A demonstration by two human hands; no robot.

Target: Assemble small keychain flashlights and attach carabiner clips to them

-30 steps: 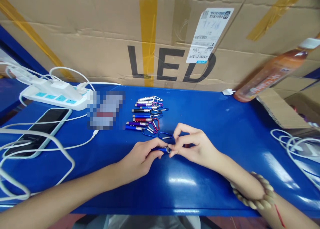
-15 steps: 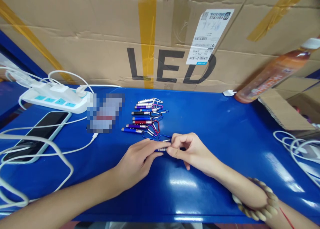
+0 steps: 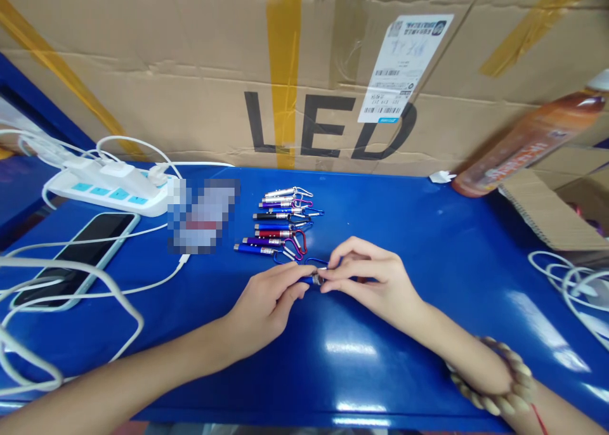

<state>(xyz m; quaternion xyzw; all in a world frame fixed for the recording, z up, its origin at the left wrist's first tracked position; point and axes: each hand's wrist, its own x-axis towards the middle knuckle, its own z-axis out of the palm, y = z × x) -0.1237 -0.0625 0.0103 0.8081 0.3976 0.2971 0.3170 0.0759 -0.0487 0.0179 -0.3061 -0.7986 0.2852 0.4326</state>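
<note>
Between my hands is a small blue keychain laser pointer (image 3: 311,279) with a silver end, mostly covered by fingers. My left hand (image 3: 266,295) is closed on its tube, thumb below and fingers above. From the other side, my right hand (image 3: 380,271) pinches the silver end with thumb and fingertips. A blue carabiner clip (image 3: 314,260) shows just behind the fingertips. Beyond my hands lies a row of several similar laser pointers with carabiners, among them a blue one (image 3: 254,249), a red one (image 3: 273,234) and a black one (image 3: 271,217).
A large cardboard box (image 3: 190,73) stands along the back of the blue table (image 3: 380,384). At left are a white power strip (image 3: 157,203), a phone (image 3: 90,251), a pixelated device (image 3: 204,216) and looping cables. A drink bottle (image 3: 528,146) leans at right beside an open carton (image 3: 547,213).
My right hand has shifted slightly right and opened its grip a little, exposing the laser pointer's silver end. My left hand still holds the tube. The view has shifted slightly.
</note>
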